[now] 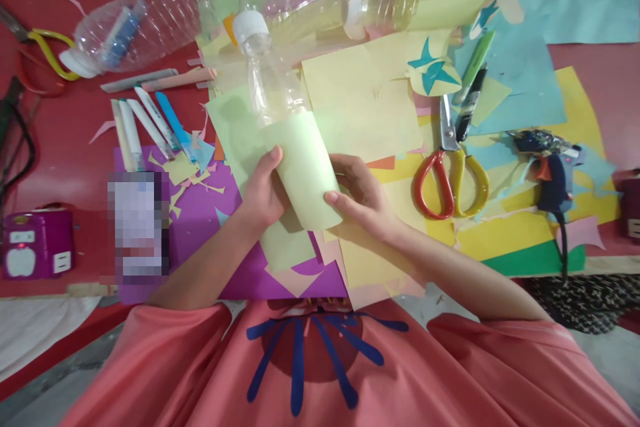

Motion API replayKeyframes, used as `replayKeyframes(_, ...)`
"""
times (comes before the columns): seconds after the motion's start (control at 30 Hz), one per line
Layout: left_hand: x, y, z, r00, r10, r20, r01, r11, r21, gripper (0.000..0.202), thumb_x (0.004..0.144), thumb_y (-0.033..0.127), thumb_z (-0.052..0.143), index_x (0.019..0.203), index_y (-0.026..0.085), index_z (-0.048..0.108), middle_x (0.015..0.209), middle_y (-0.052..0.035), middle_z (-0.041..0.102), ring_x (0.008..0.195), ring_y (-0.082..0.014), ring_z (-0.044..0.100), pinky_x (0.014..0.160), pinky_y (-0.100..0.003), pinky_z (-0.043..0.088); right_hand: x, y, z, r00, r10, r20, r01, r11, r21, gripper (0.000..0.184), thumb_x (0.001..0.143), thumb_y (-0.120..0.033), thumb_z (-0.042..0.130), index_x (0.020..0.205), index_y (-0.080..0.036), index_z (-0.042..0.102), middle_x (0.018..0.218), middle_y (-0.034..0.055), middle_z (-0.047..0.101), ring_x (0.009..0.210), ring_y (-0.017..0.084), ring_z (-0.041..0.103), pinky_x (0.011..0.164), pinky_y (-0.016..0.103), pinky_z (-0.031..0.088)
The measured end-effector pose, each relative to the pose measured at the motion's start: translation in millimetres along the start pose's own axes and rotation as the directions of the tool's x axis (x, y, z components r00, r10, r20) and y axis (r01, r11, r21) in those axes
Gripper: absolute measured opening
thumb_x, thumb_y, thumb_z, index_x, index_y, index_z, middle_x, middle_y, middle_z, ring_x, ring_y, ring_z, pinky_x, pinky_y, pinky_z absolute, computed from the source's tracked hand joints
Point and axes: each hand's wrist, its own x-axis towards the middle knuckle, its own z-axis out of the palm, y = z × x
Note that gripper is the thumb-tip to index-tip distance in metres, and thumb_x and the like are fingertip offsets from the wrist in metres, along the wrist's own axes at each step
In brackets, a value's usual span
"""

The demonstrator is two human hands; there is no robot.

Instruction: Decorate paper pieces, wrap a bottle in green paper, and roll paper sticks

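Observation:
A clear plastic bottle with a white cap is wrapped around its lower part in pale green paper. It tilts, its cap pointing up and left, above the paper-strewn table. My left hand is closed on the wrapped bottle's left side, thumb on the paper. On the right side, my right hand grips it near the base, the thumb on the front and the other fingers partly hidden behind. Pale green sheets lie beneath the bottle, beside a pale yellow sheet.
Scissors with red and yellow handles lie right, beside a glue gun and markers. Several pens, paper scraps and a phone are left. More bottles lie behind. A purple power box stands far left.

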Motion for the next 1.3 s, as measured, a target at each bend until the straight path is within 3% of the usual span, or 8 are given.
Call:
replayKeyframes(0.2, 3, 4, -1.7, 0.995, -0.043, 0.088, 0.05, 0.996, -0.08, 0.049, 0.056, 0.051, 0.078, 0.091, 0.019, 0.064, 0.091, -0.0064, 0.074, 0.119, -0.0355, 0.06, 0.098, -0.047, 0.053, 0, 0, -3, 0.996, -0.08, -0.025, 0.075, 0.984, -0.164, 0.049, 0.084, -0.057, 0.058, 0.124, -0.027, 0.058, 0.13, 0.0091, 0.056, 0.12, 0.023, 0.055, 0.103, 0.045, 0.048)
replayKeyframes(0.33, 2, 3, -0.3, 0.998, -0.003, 0.061, 0.006, 0.998, -0.064, 0.043, 0.061, 0.048, 0.076, 0.091, 0.019, 0.064, 0.088, -0.0054, 0.073, 0.121, -0.0346, 0.058, 0.099, -0.045, 0.052, 1, 1, -7, 0.971, -0.233, -0.057, 0.186, 0.881, -0.434, 0.044, 0.086, -0.057, 0.055, 0.121, -0.031, 0.063, 0.133, 0.0079, 0.049, 0.13, 0.028, 0.046, 0.111, 0.053, 0.037)
replayKeyframes(0.43, 2, 4, 0.2, 1.0, 0.019, -0.008, -0.019, 0.999, -0.045, 0.039, 0.062, 0.045, 0.076, 0.088, 0.018, 0.064, 0.087, -0.0047, 0.073, 0.118, -0.034, 0.06, 0.098, -0.044, 0.052, 3, 0, -9, 0.958, -0.279, -0.073, 0.209, 0.847, -0.488, 0.043, 0.086, -0.058, 0.053, 0.121, -0.034, 0.061, 0.145, 0.0053, 0.038, 0.14, 0.031, 0.034, 0.113, 0.055, 0.034)
replayKeyframes(0.5, 2, 5, -0.6, 0.998, 0.023, -0.051, -0.024, 0.999, -0.025, 0.039, 0.062, 0.045, 0.076, 0.086, 0.018, 0.064, 0.087, -0.0043, 0.073, 0.115, -0.0337, 0.062, 0.096, -0.044, 0.053, 4, -1, -11, 0.952, -0.272, -0.143, 0.187, 0.882, -0.433, 0.047, 0.087, -0.06, 0.052, 0.127, -0.035, 0.054, 0.148, 0.0052, 0.036, 0.137, 0.029, 0.038, 0.108, 0.052, 0.041)
replayKeyframes(0.6, 3, 6, -3.0, 0.998, 0.036, -0.05, -0.036, 0.999, 0.008, 0.038, 0.064, 0.045, 0.075, 0.089, 0.018, 0.064, 0.088, -0.0051, 0.072, 0.115, -0.0338, 0.062, 0.095, -0.042, 0.054, 7, -2, -14, 0.966, -0.146, -0.212, 0.091, 0.964, -0.249, 0.057, 0.085, -0.062, 0.053, 0.132, -0.032, 0.044, 0.128, 0.0085, 0.052, 0.111, 0.023, 0.058, 0.09, 0.041, 0.053)
replayKeyframes(0.73, 2, 7, -4.8, 0.999, 0.025, 0.045, -0.028, 0.998, 0.055, 0.044, 0.068, 0.049, 0.074, 0.097, 0.018, 0.064, 0.089, -0.0062, 0.071, 0.114, -0.0348, 0.062, 0.091, -0.041, 0.055, 9, -2, -12, 0.996, 0.048, -0.081, -0.052, 0.997, -0.051, 0.062, 0.08, -0.065, 0.059, 0.124, -0.023, 0.049, 0.088, 0.0033, 0.06, 0.084, 0.018, 0.061, 0.074, 0.034, 0.053)
replayKeyframes(1.1, -4, 2, 1.5, 0.992, -0.008, 0.128, -0.004, 0.996, 0.088, 0.051, 0.072, 0.052, 0.069, 0.109, 0.019, 0.055, 0.095, -0.0065, 0.071, 0.104, -0.0315, 0.066, 0.083, -0.039, 0.057, 8, 0, -7, 0.983, 0.152, 0.105, -0.16, 0.984, 0.078, 0.061, 0.078, -0.056, 0.065, 0.126, -0.022, 0.049, 0.078, -0.0005, 0.056, 0.074, 0.016, 0.055, 0.07, 0.033, 0.049)
replayKeyframes(1.3, -2, 8, -0.1, 0.98, -0.076, 0.185, 0.072, 0.997, 0.03, 0.046, 0.065, 0.035, 0.065, 0.107, 0.018, 0.056, 0.096, -0.0051, 0.071, 0.104, -0.0326, 0.066, 0.084, -0.042, 0.057, 10, -1, -11, 0.988, 0.124, 0.098, -0.127, 0.991, 0.035, 0.062, 0.081, -0.059, 0.06, 0.131, -0.024, 0.05, 0.08, 0.0002, 0.056, 0.074, 0.016, 0.055, 0.071, 0.033, 0.049)
